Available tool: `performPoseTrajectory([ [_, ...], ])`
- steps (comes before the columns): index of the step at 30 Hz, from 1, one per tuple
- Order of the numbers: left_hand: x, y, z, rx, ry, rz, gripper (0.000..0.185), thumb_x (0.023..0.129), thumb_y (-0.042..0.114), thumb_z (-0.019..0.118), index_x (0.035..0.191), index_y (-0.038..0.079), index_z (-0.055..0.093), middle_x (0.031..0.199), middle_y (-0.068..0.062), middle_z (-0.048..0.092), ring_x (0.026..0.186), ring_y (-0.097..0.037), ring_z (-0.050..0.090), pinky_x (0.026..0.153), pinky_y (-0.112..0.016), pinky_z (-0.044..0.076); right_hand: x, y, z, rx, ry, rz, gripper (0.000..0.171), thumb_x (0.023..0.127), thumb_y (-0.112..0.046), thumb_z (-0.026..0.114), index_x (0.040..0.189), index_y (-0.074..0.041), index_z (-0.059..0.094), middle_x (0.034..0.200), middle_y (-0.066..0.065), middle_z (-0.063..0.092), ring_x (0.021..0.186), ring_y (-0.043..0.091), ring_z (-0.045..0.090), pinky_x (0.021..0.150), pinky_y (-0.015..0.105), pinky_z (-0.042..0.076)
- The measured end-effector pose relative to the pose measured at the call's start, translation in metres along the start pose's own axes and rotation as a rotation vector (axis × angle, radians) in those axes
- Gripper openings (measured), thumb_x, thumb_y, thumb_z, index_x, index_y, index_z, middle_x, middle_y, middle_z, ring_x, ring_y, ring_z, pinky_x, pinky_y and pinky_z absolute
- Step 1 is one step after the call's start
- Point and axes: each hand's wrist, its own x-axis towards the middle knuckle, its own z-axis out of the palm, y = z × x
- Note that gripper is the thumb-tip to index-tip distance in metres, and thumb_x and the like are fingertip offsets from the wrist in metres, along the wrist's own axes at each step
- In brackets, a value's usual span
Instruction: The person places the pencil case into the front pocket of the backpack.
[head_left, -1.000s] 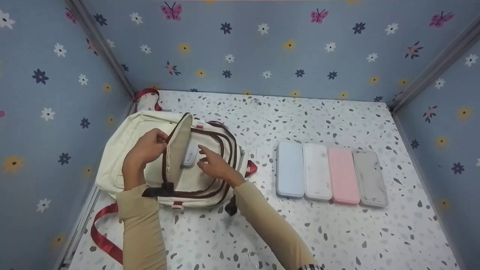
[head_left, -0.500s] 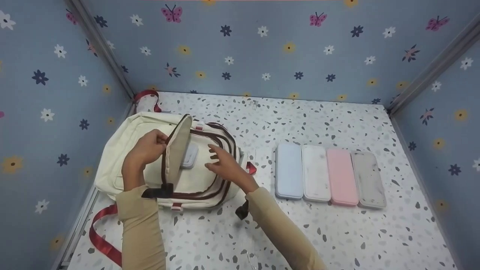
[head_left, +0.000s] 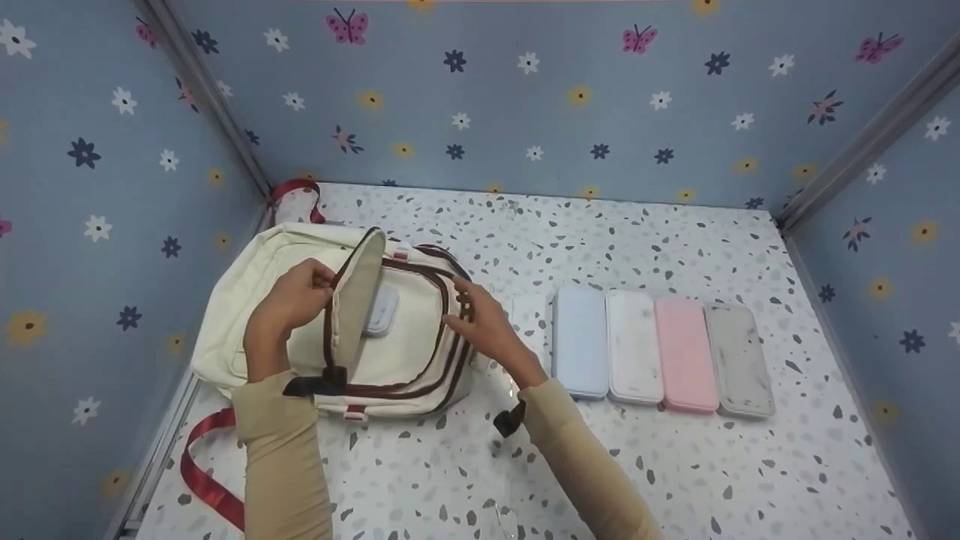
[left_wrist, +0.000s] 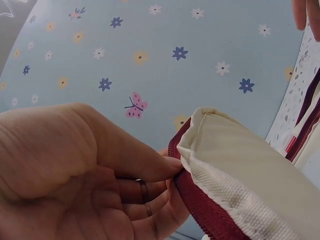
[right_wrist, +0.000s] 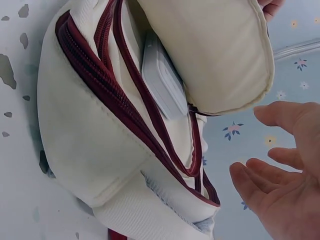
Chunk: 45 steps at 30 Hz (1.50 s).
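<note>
A cream backpack (head_left: pixel 259 296) with dark red zips lies on the speckled table, its front pocket unzipped. My left hand (head_left: pixel 292 300) pinches the zip edge of the pocket flap (head_left: pixel 360 300) between thumb and fingers and holds it raised; the left wrist view shows the pinched edge (left_wrist: pixel 192 185) closely. A pale, flat hard case (right_wrist: pixel 162 77) with rounded corners sits partly inside the pocket, one end hidden behind the flap. My right hand (head_left: pixel 491 326), fingers spread and bent a little, hovers by the bag's right end, holding nothing.
Right of the bag, several flat cases lie side by side: light blue (head_left: pixel 580 341), white (head_left: pixel 634 345), pink (head_left: pixel 686 352) and grey (head_left: pixel 739 358). Red straps (head_left: pixel 210 480) trail from the bag's left side. Flowered walls (head_left: pixel 525 97) enclose the table on three sides.
My right hand has drawn back rightward from near the case in the pocket to the bag's right end. My left hand has stayed at the flap.
</note>
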Motion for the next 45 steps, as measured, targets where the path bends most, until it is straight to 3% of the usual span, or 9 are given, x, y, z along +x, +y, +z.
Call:
performPoseTrajectory([
  [10,-0.002,0.001,0.000,-0.009,-0.009,-0.010,0.029,0.095,0.003,0.040,0.120,-0.011,0.045,0.115,-0.026,0.050,0.106,-0.035,0.049,0.089,-0.045,0.040,-0.015,0.004,-0.015,0.008,0.082,-0.021,0.064,0.090,-0.016,0.065,0.144,0.001,0.035,0.141,0.019,0.045,0.124,0.032,0.051,0.100,0.040,0.045],
  [17,-0.002,0.001,-0.001,-0.001,-0.002,-0.009,0.029,0.095,0.004,0.041,0.120,-0.010,0.046,0.115,-0.027,0.051,0.106,-0.035,0.050,0.088,-0.044,0.040,-0.029,0.008,-0.028,-0.009,0.147,-0.004,0.064,0.092,-0.021,0.064,0.146,-0.007,0.034,0.142,0.018,0.043,0.127,0.033,0.049,0.101,0.042,0.044],
  [28,-0.002,0.001,-0.001,0.002,0.003,-0.010,0.029,0.095,0.004,0.039,0.119,-0.010,0.045,0.113,-0.025,0.051,0.102,-0.033,0.049,0.086,-0.042,0.040,-0.055,0.019,-0.045,0.021,0.259,0.022,0.064,0.089,-0.018,0.067,0.144,-0.003,0.037,0.142,0.016,0.045,0.126,0.037,0.048,0.102,0.046,0.042],
  [37,-0.003,-0.001,0.000,-0.018,-0.023,-0.023,0.031,0.096,0.005,0.037,0.122,-0.009,0.043,0.118,-0.026,0.049,0.108,-0.036,0.048,0.090,-0.045,0.040,-0.079,0.035,-0.055,0.003,0.323,0.107,0.064,0.088,-0.019,0.068,0.143,-0.007,0.039,0.142,0.012,0.046,0.126,0.032,0.050,0.103,0.041,0.042],
  [45,-0.003,-0.004,-0.001,-0.023,-0.022,-0.012,0.031,0.096,0.005,0.036,0.122,-0.010,0.042,0.117,-0.026,0.048,0.109,-0.037,0.047,0.091,-0.046,0.040,-0.094,0.052,-0.060,-0.006,0.369,0.218,0.067,0.087,-0.020,0.069,0.144,-0.005,0.037,0.144,0.017,0.042,0.128,0.036,0.046,0.106,0.047,0.038],
])
